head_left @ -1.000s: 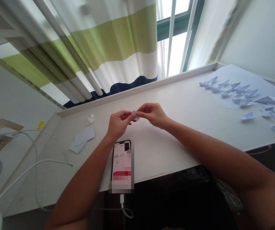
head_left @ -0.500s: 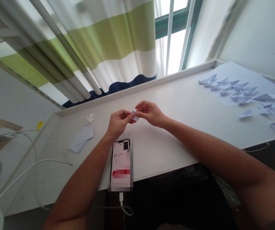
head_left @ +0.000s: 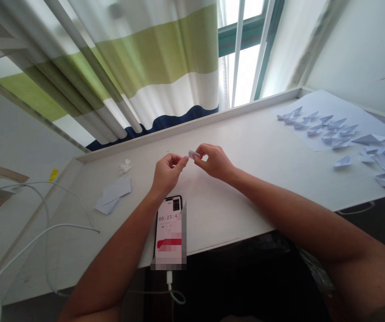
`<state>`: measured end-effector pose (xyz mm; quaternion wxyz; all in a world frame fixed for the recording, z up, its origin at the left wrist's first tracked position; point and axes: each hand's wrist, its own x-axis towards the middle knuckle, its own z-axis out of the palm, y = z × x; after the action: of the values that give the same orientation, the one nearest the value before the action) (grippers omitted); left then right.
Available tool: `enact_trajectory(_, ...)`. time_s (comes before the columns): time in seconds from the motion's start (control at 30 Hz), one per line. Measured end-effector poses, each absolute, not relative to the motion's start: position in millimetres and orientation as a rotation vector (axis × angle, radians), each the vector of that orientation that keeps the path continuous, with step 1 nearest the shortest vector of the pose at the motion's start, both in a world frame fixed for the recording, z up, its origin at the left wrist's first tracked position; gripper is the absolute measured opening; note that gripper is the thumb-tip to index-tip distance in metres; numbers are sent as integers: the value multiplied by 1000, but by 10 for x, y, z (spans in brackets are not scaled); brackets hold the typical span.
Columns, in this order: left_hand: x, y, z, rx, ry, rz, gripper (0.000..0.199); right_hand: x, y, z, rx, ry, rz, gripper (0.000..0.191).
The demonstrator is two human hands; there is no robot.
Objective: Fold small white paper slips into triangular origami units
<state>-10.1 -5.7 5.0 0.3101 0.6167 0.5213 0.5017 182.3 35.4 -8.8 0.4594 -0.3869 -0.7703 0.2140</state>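
My right hand (head_left: 214, 161) pinches a small folded piece of white paper (head_left: 192, 154) between thumb and fingers, above the middle of the table. Just left of the paper, my left hand (head_left: 168, 173) is closed, its thumb against its curled fingers. Nothing shows in that hand, and its fingertips are very close to the paper's left edge; whether they touch it I cannot tell. Below the left hand lies a phone (head_left: 169, 230) with a running timer, partly blurred out.
Several folded paper boats (head_left: 329, 134) sit at the right on and around a large white sheet (head_left: 356, 109). Left of my hands are a stack of paper slips (head_left: 115, 193) and a crumpled tissue (head_left: 125, 166). A white cable (head_left: 61, 226) crosses the table's left side.
The folded paper was between both hands; now it is in my right hand, turned to a flatter angle. My left fingers have come off it and the hands are slightly further apart.
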Motion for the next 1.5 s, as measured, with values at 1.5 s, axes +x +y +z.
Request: enact_trajectory(1.5, -273, -59, 76, 2137, 1163, 1389, 18, 1846, 350, -59, -609, -1426, 1406, 29)
